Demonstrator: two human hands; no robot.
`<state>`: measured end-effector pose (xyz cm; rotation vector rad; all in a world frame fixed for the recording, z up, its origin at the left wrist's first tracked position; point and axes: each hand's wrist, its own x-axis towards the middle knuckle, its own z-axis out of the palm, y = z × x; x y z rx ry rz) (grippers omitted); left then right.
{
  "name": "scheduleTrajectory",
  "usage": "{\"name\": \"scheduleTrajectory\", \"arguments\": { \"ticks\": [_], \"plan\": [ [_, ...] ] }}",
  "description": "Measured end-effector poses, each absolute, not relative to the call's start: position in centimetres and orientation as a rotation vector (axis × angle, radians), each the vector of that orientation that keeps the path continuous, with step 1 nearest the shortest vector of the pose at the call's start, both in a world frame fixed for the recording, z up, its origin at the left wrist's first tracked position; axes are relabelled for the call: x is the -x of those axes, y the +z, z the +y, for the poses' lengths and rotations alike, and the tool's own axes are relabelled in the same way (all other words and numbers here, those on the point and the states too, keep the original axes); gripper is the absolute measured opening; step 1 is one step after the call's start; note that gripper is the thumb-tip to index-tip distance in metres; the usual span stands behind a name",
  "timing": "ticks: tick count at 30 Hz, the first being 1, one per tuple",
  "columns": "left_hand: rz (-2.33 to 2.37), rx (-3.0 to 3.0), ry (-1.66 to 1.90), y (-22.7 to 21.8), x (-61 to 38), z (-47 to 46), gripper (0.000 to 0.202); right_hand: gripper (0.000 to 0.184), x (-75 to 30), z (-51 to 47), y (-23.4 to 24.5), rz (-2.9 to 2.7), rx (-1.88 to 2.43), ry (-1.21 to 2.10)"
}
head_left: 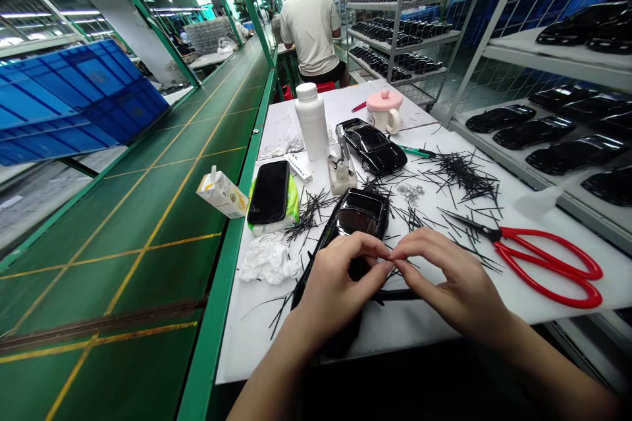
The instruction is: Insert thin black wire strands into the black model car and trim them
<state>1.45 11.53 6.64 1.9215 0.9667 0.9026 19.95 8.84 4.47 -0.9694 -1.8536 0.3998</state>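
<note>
My left hand [348,273] and my right hand [444,273] meet fingertip to fingertip over the near side of the table. Both are closed in a pinch, and whatever lies between the fingertips is too small to make out. Behind and partly under my left hand is a glossy black model car [363,210], its near part hidden by the hand. Thin black strips [311,210] lie scattered around it. A pair of scissors [548,263] with red handles rests to the right of my right hand, blades pointing left.
A second black model car [371,146], a white bottle [312,122], a lidded mug [385,112] and a phone [269,192] stand or lie farther back. Crumpled tissue [270,258] sits left. A green conveyor [162,210] runs alongside; racks of cars [523,128] line the right. A person [311,26] sits ahead.
</note>
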Motion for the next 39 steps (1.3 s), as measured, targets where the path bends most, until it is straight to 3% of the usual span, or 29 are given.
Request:
{"name": "scheduleTrajectory", "arguments": {
  "ticks": [12, 27, 33, 36, 39],
  "plan": [
    [0.959, -1.688, 0.888, 6.7, -1.4, 11.5, 0.009, 0.021, -19.9, 9.5, 4.4, -1.953, 0.829, 0.058],
    [0.933, -1.737, 0.918, 6.8, -1.4, 11.5, 0.012, 0.019, -20.2, 9.3, 5.3, -1.913, 0.869, 0.094],
    [1.134, -2.1, 0.933, 6.3, -1.4, 11.9, 0.014, 0.023, -21.4, 8.6, 5.1, -1.792, 0.904, 0.262],
    [1.072, -2.129, 0.936, 6.3, -1.4, 12.0, 0.022, 0.023, -21.5, 8.3, 4.9, -1.786, 0.901, 0.324],
    [0.955, -2.121, 0.971, 6.5, -1.4, 11.9, 0.016, 0.023, -21.2, 8.1, 5.1, -1.806, 0.879, 0.367]
  ]
}}
